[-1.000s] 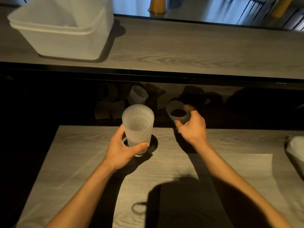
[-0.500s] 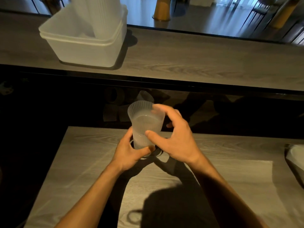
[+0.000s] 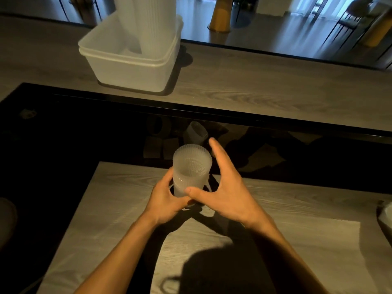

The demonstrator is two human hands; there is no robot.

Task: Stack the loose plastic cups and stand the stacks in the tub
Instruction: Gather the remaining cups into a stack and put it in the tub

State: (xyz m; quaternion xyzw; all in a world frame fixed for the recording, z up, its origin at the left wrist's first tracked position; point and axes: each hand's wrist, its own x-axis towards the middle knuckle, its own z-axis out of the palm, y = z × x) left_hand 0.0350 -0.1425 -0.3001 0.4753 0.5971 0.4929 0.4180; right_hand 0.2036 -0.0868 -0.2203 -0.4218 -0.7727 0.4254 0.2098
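Observation:
A short stack of ribbed, frosted plastic cups (image 3: 191, 166) stands on the wooden table (image 3: 275, 211) near its far edge. My left hand (image 3: 165, 198) grips the stack low on its left side. My right hand (image 3: 227, 187) is beside the stack on the right, fingers spread, thumb against the lower wall, holding nothing. On the far counter sits a white plastic tub (image 3: 131, 66) with tall stacks of cups (image 3: 148, 22) standing in it. One loose cup (image 3: 196, 132) lies tipped in the dark gap behind the table.
A black ledge (image 3: 233, 115) separates the table from the wooden counter (image 3: 265, 85). Dim cup shapes (image 3: 157, 136) lie in the dark gap. A pale object (image 3: 385, 213) sits at the table's right edge. A yellow cone (image 3: 220, 15) stands on the floor beyond.
My right hand brought a loose cup from the gap onto the stack, then let go and spread open beside it. The view has tilted up, showing more of the tub.

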